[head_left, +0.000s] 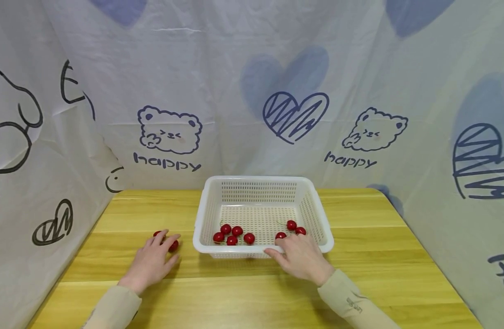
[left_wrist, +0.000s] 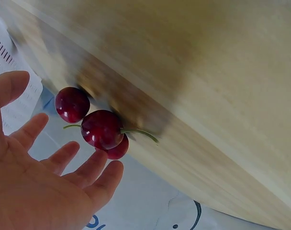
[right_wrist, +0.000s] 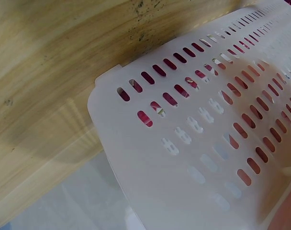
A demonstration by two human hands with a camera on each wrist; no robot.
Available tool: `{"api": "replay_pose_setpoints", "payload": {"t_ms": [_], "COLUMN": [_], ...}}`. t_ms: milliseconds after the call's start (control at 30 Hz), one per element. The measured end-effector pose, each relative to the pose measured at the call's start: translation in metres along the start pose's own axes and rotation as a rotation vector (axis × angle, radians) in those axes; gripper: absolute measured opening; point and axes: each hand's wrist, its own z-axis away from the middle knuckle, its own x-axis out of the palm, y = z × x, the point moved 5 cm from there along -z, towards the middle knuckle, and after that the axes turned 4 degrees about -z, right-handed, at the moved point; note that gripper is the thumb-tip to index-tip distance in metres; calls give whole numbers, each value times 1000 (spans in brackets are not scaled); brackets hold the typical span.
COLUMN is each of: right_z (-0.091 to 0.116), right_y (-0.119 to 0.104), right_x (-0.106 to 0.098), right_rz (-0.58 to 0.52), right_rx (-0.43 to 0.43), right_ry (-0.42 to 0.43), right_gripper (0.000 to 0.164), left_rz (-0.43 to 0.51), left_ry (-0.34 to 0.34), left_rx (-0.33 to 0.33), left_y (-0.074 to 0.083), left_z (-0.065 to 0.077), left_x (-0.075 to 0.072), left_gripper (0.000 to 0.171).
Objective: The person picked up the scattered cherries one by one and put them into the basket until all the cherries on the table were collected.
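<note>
On the table left of the basket, three dark red cherries (left_wrist: 102,129) lie close together, two of them with green stems showing. My left hand (head_left: 151,262) is over them, its fingers spread and fingertips right at the fruit; it partly hides them in the head view. The white slotted plastic basket (head_left: 263,181) stands in the middle. With the thumb outside and the fingers over its front rim, my right hand (head_left: 303,257) grips it. Through the slots of the basket wall (right_wrist: 136,158), the right wrist view shows those fingers inside. Three cherries (head_left: 291,225) lie beside them.
Several more cherries (head_left: 232,240) sit in the front left of the basket. The wooden table (head_left: 235,297) ends at a white cloth (head_left: 231,137) with drawn bears and hearts, which hangs behind and on both sides.
</note>
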Motion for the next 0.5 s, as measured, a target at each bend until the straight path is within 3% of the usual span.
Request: {"api": "replay_pose_setpoints", "payload": {"t_ms": [500], "right_z": [0], "right_y": [-1], "right_x": [0], "right_rz": [3], "right_rx": [2], "right_ry": [-8], "right_gripper": [48], "left_rz": [5], "left_ry": [-49], "left_rx": [17], "left_y": [4], "left_z": [-1], "left_x": [3], "left_gripper": [49]}}
